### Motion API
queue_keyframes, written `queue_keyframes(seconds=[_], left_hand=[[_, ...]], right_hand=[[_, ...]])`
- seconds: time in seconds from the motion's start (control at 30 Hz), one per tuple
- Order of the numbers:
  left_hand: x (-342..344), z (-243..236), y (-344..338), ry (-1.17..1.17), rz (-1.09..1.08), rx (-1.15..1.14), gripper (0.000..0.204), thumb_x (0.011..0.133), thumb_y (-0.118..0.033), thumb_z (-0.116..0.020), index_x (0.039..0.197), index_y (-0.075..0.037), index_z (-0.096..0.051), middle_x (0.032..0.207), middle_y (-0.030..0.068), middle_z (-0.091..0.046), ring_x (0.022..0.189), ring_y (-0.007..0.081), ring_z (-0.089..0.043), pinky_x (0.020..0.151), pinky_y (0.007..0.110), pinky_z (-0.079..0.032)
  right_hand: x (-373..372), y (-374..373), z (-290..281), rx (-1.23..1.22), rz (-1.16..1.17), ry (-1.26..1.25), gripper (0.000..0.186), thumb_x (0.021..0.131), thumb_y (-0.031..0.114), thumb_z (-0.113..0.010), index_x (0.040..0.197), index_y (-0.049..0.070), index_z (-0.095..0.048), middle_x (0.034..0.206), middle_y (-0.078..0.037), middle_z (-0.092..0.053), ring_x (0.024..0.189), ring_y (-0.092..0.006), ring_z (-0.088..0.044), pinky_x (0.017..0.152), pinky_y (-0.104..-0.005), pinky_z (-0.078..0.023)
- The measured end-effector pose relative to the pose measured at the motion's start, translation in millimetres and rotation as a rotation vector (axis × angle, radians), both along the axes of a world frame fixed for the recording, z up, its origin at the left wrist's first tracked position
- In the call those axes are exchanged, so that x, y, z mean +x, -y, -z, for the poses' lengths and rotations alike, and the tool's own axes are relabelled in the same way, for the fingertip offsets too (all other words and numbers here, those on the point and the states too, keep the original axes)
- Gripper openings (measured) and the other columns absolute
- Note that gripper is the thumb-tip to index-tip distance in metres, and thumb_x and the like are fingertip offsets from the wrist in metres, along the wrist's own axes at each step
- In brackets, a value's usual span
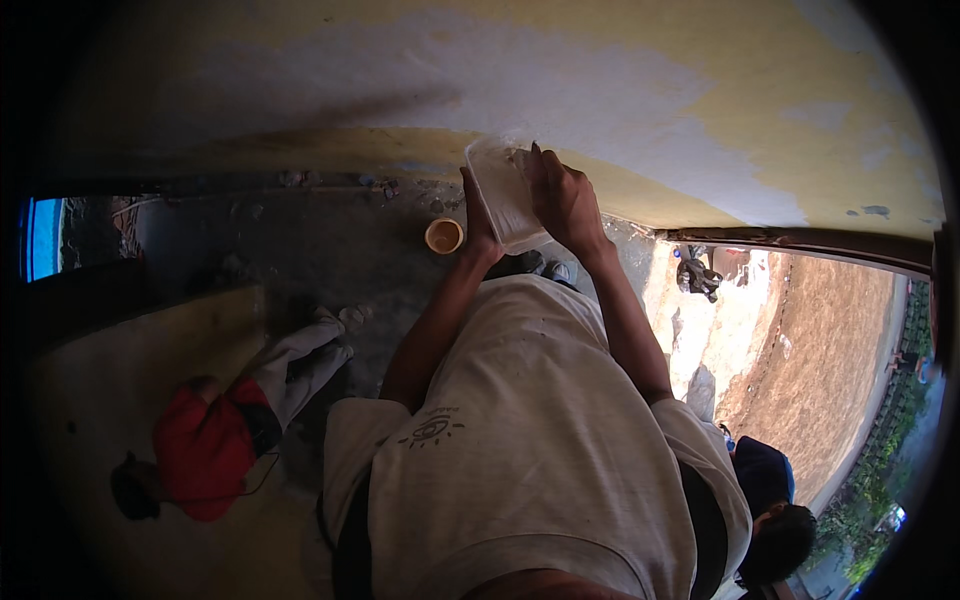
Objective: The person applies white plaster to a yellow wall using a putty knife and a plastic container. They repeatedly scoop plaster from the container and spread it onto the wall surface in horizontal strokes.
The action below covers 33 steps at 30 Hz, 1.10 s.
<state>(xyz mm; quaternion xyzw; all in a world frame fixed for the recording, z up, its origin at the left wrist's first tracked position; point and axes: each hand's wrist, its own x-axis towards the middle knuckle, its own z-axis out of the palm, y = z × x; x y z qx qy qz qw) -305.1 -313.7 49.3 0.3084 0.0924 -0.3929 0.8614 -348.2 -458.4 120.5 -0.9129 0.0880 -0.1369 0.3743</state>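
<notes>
In front of my chest, close to the wall, I hold a pale, rectangular plastic tub (500, 205) that looks smeared with white. My left hand (481, 222) is wrapped round its left side, the thumb side against the edge. At the tub's upper right, my right hand (566, 200) has its fingers curled closed over the rim area. Whatever those fingers grip is hidden by the hand. The wall (560, 80) just beyond has whitish patches over yellow paint.
A small orange-tan bucket (443, 236) stands on the dark floor left of my arms. At the left is a person in a red top (212, 450). Another person in dark blue (765, 475) is at the lower right, near a bright opening onto brown ground (820, 340).
</notes>
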Motion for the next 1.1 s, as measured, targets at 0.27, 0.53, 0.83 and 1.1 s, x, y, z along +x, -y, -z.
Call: queue_keyframes(seconds=[0.27, 0.53, 0.83, 1.1], left_hand=[[1, 13, 4, 0.023, -0.067, -0.085, 0.087, 0.098, -0.080, -0.024, 0.156, -0.018, -0.038, 0.152, 0.0062, -0.051, 0.137, 0.0280, -0.053, 0.112, 0.048, -0.046], [-1, -4, -3, -0.014, -0.088, -0.067, 0.075, 0.103, -0.070, -0.025, 0.157, -0.019, -0.039, 0.153, 0.0076, -0.050, 0.139, 0.0285, -0.051, 0.114, 0.050, -0.043], [7, 9, 1, -0.056, 0.003, -0.051, 0.070, 0.106, -0.065, -0.026, 0.152, -0.015, -0.043, 0.149, 0.0084, -0.052, 0.136, 0.0290, -0.053, 0.114, 0.051, -0.044], [3, 9, 0, -0.053, 0.031, -0.144, 0.074, 0.104, -0.069, -0.028, 0.155, -0.016, -0.040, 0.150, 0.0097, -0.051, 0.136, 0.0311, -0.053, 0.109, 0.056, -0.048]], right_hand=[[6, -31, -30, -0.028, -0.102, -0.063, 0.041, 0.091, 0.005, -0.064, 0.131, -0.001, -0.054, 0.090, -0.027, -0.068, 0.082, -0.0481, -0.067, 0.065, -0.0508, -0.053], [2, -26, -27, -0.034, -0.119, -0.050, 0.043, 0.094, 0.005, -0.063, 0.134, -0.003, -0.051, 0.083, -0.027, -0.067, 0.076, -0.0465, -0.068, 0.061, -0.0476, -0.053], [-14, -9, -26, 0.153, -0.093, 0.025, 0.043, 0.091, 0.007, -0.064, 0.130, -0.003, -0.050, 0.078, -0.028, -0.066, 0.073, -0.0491, -0.066, 0.062, -0.0531, -0.053], [-23, 24, -32, 0.172, 0.033, 0.006, 0.019, 0.099, 0.014, -0.059, 0.111, 0.001, -0.057, 0.075, -0.028, -0.064, 0.071, -0.0504, -0.064, 0.061, -0.0554, -0.050]])
